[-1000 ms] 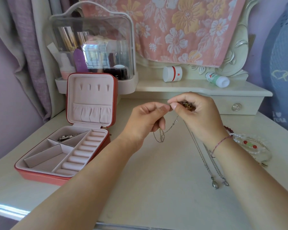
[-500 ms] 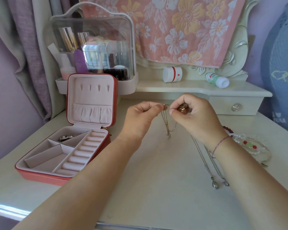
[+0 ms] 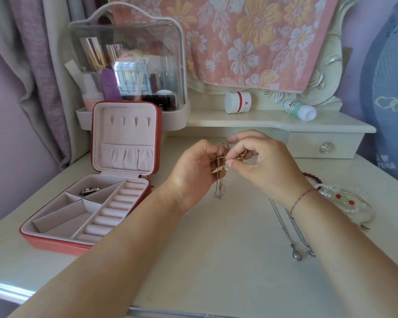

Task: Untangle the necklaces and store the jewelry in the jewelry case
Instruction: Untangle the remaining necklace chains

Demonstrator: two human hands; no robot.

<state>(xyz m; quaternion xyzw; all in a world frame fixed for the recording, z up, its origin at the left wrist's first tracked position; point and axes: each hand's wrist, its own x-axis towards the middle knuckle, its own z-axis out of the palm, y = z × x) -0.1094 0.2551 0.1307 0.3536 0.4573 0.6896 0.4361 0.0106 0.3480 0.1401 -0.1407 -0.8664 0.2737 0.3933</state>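
Necklaces of thin gold-coloured chain hang bunched between the person's two hands above the middle of the cream wooden dressing table. The left hand is curled, its fingertips closed on the chain near the top, and loops of the chain dangle below the palm towards the tabletop. The right hand pinches the same bunch from the other side with thumb and forefinger, and a small gold-coloured piece shows inside its curled fingers. A thin red string bracelet circles the right wrist.

At the left of the table stands the red zip-around jewelry case with pale pink lining, its lid upright and open. A silver-coloured piece of jewelry lies in the rear compartment of the case; the row of ring rolls beside it holds nothing. Two silver chains with small pendants lie on the table under the right forearm. Further right, near the table edge, a clear beaded bracelet with red and green beads lies beside a strand of dark red beads.

Behind the case sits a clear plastic cosmetics organiser with a white handle. On the raised shelf, a white jar with a red band and a white bottle with a green label lie on their sides.
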